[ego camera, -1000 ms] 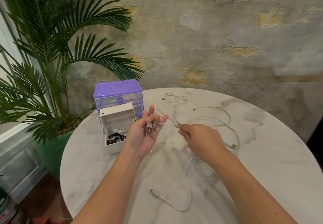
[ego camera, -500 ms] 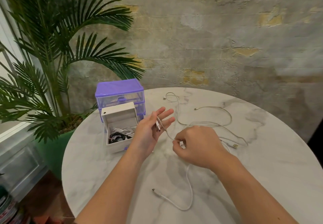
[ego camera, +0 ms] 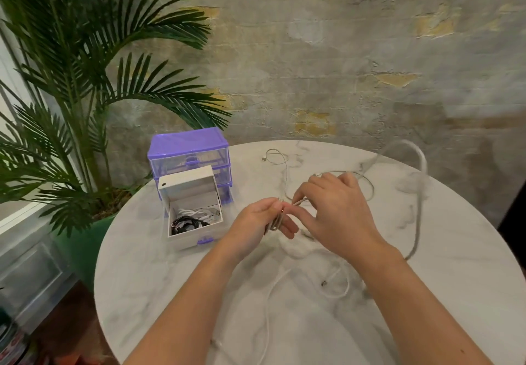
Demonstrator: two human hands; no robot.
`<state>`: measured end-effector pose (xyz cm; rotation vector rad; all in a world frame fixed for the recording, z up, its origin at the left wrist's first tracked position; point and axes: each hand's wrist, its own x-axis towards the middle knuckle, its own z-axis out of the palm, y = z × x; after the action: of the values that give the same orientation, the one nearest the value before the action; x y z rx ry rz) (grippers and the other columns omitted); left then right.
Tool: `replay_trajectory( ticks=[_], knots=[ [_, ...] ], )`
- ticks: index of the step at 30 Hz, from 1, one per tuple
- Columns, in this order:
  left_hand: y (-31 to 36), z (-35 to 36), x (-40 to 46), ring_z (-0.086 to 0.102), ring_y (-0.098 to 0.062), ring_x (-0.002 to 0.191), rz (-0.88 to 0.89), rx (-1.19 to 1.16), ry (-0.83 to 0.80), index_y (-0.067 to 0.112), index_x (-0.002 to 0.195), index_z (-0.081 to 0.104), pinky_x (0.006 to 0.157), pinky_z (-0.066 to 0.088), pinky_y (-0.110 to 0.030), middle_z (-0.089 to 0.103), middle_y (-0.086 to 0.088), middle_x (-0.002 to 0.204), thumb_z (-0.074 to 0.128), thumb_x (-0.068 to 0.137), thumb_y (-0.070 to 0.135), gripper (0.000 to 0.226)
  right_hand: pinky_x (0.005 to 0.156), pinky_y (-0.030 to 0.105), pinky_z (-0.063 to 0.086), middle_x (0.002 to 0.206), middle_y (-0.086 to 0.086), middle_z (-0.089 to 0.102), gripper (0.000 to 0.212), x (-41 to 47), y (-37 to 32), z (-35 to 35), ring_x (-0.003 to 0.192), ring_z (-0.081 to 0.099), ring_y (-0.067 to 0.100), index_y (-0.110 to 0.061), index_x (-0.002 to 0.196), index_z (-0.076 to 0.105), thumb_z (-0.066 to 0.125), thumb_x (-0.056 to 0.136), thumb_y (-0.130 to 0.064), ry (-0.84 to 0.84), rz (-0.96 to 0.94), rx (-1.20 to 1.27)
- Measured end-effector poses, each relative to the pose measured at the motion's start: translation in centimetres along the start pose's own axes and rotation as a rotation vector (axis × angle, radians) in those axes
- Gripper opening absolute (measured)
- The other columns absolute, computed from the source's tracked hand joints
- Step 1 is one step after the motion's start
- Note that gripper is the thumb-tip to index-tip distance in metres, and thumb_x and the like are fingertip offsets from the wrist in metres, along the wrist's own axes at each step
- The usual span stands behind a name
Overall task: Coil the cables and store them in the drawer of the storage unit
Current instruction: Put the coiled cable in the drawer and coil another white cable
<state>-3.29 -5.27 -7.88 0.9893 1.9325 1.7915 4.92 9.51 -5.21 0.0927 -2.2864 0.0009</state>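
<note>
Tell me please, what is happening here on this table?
A person is coiling a white cable over a round marble table. The left hand holds the loops wound so far, and the right hand pinches the cable beside it. The rest of the cable trails loose across the table. A purple storage unit stands at the table's edge; its white drawer is pulled out and already holds coiled cables.

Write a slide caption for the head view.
Both hands coil a white cable beside the open drawer.
</note>
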Motion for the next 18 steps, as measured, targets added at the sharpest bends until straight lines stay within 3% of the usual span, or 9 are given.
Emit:
replay_trajectory(
  ticks=[5, 9, 11, 15, 18],
  knots=[
    [-0.6, -0.1, 0.4, 0.047, -0.014, 0.061, 0.005, -0.035, -0.012, 0.01, 0.082, 0.065, 0.076, 0.037, -0.035, 0.052, -0.004, 0.066, 0.04, 0.102, 0.018, 0.033, 0.085, 0.024, 0.024, 0.08, -0.021, 0.035, 0.026, 0.3, 0.5, 0.2, 0.08, 0.047, 0.013, -0.028, 0.086, 0.063, 0.071, 0.079, -0.052, 0.05, 0.044, 0.065],
    [-0.9, 0.5, 0.6, 0.041, -0.012, 0.053, -0.075, -0.196, 0.088, 0.007, 0.073, 0.051, 0.101, 0.047, -0.044, 0.039, 0.002, 0.059, 0.035, 0.104, 0.016, 0.036, 0.107, 0.036, 0.024, 0.091, -0.013, 0.056, 0.014, 0.0, 1.4, 1.1, 0.097, 0.053, 0.014, -0.03, 0.098, 0.068, 0.066, 0.088, -0.04, -0.019, 0.069, 0.093],
    [-0.9, 0.5, 0.9, 0.034, -0.011, 0.049, -0.107, -0.339, 0.127, 0.009, 0.07, 0.045, 0.102, 0.048, -0.042, 0.032, 0.002, 0.058, 0.033, 0.105, 0.019, 0.038, 0.111, 0.036, 0.019, 0.096, -0.012, 0.061, 0.01, -0.4, 2.1, 1.8, 0.103, 0.057, 0.015, -0.03, 0.099, 0.069, 0.065, 0.09, -0.031, -0.074, 0.119, 0.075],
    [-0.3, -0.1, 0.9, 0.025, -0.011, 0.047, -0.146, -0.603, 0.121, 0.015, 0.065, 0.039, 0.096, 0.051, -0.037, 0.026, 0.003, 0.057, 0.043, 0.102, 0.027, 0.039, 0.109, 0.029, 0.022, 0.095, -0.01, 0.068, 0.019, -0.4, 3.0, 2.5, 0.097, 0.061, 0.014, -0.024, 0.099, 0.069, 0.05, 0.099, -0.029, -0.17, 0.234, 0.145],
    [0.1, -0.3, 0.7, 0.024, -0.011, 0.046, -0.147, -0.664, 0.12, 0.017, 0.062, 0.037, 0.093, 0.051, -0.037, 0.023, 0.003, 0.056, 0.049, 0.097, 0.021, 0.037, 0.085, 0.027, 0.042, 0.083, -0.014, 0.062, 0.022, -0.6, 2.6, 2.2, 0.085, 0.06, 0.012, -0.025, 0.109, 0.068, 0.05, 0.1, -0.032, -0.205, 0.335, 0.361]
  ],
)
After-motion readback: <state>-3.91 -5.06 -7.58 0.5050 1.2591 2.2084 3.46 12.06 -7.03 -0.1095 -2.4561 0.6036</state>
